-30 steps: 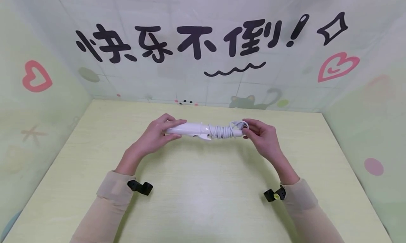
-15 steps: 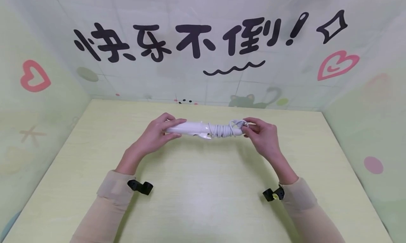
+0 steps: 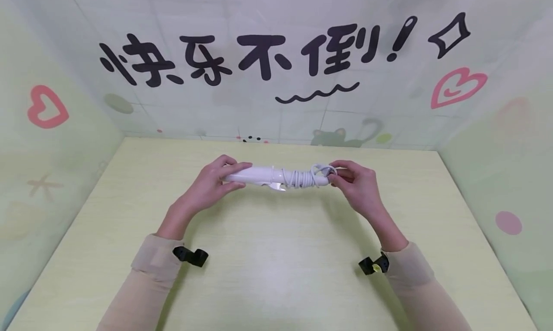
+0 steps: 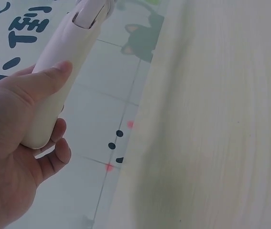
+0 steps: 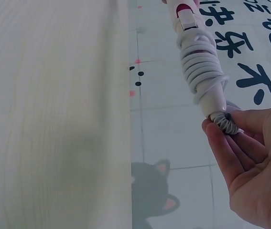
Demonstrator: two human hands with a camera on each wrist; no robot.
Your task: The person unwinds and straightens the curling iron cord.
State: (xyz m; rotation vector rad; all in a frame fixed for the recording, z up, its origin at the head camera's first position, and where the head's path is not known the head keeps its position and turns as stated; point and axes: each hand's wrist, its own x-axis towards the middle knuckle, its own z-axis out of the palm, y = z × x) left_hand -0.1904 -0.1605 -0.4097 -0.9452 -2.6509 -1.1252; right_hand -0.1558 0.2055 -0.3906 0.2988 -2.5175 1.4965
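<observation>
A white curling iron (image 3: pixel 257 175), its cord (image 3: pixel 302 178) coiled round the handle, is held level between both hands above the table. My left hand (image 3: pixel 211 184) grips the smooth, rounded end; in the left wrist view the thumb lies along the body (image 4: pixel 61 52) and the fingers curl behind. My right hand (image 3: pixel 360 189) pinches the other end, where the right wrist view shows the ribbed grey cord sleeve (image 5: pixel 225 123) between thumb and fingers. A small lever (image 3: pixel 278 187) sticks out from the iron's middle, towards me.
The pale wooden table (image 3: pixel 268 273) stretches below the hands, with their shadows on it. A printed backdrop (image 3: pixel 259 115) with black lettering stands behind its far edge, and patterned side panels (image 3: pixel 497 177) rise left and right. Each wrist wears a small black camera (image 3: pixel 199 257).
Both hands keep the same hold on the curling iron, which has shifted only very slightly left in the head view.
</observation>
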